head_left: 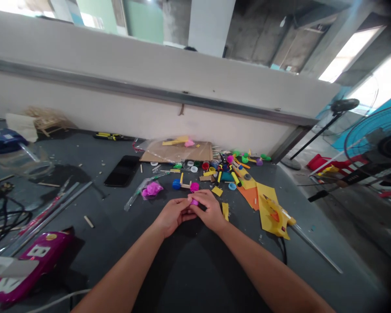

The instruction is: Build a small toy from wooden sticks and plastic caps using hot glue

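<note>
My left hand [175, 215] and my right hand [210, 209] meet over the front middle of the table, fingers closed together on a small lump of pink clay [194, 202]. Most of the lump is covered by the fingers. Just beyond them stands a little piece with a magenta ball [194, 187], a blue ball [176, 184] and wooden sticks. To the left, a larger lump of pink clay [152, 189] lies in clear plastic. A yellow scrap [226, 211] is beside my right hand.
A black phone [121, 171] lies left of centre. Bottle caps and yellow-black pliers [227, 173] crowd the back. On the right, a yellow glue gun [278, 217] rests on yellow sheets. A magenta device [35, 261] sits front left. A low partition [143, 111] closes the far edge.
</note>
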A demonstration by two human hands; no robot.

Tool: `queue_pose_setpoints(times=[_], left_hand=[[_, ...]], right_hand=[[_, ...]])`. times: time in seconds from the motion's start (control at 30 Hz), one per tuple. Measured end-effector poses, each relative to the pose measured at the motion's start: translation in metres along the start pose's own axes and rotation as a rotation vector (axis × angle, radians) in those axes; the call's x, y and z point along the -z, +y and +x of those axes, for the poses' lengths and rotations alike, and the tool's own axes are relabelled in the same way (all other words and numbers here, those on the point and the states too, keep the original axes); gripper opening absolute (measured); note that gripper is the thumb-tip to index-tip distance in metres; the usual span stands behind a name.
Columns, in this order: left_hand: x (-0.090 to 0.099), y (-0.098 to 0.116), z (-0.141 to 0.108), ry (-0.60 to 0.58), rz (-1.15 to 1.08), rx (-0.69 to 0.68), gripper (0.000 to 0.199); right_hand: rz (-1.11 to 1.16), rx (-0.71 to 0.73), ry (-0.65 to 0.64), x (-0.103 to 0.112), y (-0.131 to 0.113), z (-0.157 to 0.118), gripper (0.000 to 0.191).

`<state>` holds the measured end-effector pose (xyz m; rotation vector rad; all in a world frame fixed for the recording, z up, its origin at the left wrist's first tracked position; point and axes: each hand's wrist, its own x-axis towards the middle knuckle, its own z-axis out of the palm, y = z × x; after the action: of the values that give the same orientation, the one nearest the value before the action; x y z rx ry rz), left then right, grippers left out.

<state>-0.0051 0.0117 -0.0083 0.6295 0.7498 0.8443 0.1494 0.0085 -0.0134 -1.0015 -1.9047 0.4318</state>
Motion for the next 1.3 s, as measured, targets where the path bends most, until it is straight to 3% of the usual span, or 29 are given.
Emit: queue_pose_setpoints(times=[0.37, 0.6, 0.73, 0.83, 1.03, 1.13, 1.3], left_hand=[[0.0, 0.001, -0.001, -0.005, 0.03, -0.002, 0.017], [-0.003, 0.002, -0.003, -0.015, 0.053, -0.003, 0.02], [-0.003, 0.003, -0.002, -0.007, 0.075, 0.022, 0.019], [-0.003, 0.003, -0.002, -0.008, 0.068, 0.033, 0.021], [-0.005, 0.002, -0.001, 0.003, 0.059, 0.017, 0.02], [-0.004, 0.002, -0.001, 0.009, 0.057, 0.006, 0.018], [-0.003, 0.0, -0.001, 0.031, 0.044, -0.009, 0.025]], right_hand=[[0.042, -0.004, -0.063, 0.003, -0.006, 0.0, 0.033], [0.053, -0.12, 0.032, 0.002, -0.003, 0.0, 0.03], [0.086, -0.079, -0.042, 0.006, -0.005, 0.001, 0.034], [0.082, -0.058, -0.057, 0.01, -0.005, 0.0, 0.029], [0.044, -0.145, 0.039, 0.009, -0.005, -0.001, 0.022], [0.041, -0.126, 0.004, 0.009, -0.006, -0.001, 0.026], [0.026, -0.092, 0.032, 0.009, -0.007, 0.0, 0.014]])
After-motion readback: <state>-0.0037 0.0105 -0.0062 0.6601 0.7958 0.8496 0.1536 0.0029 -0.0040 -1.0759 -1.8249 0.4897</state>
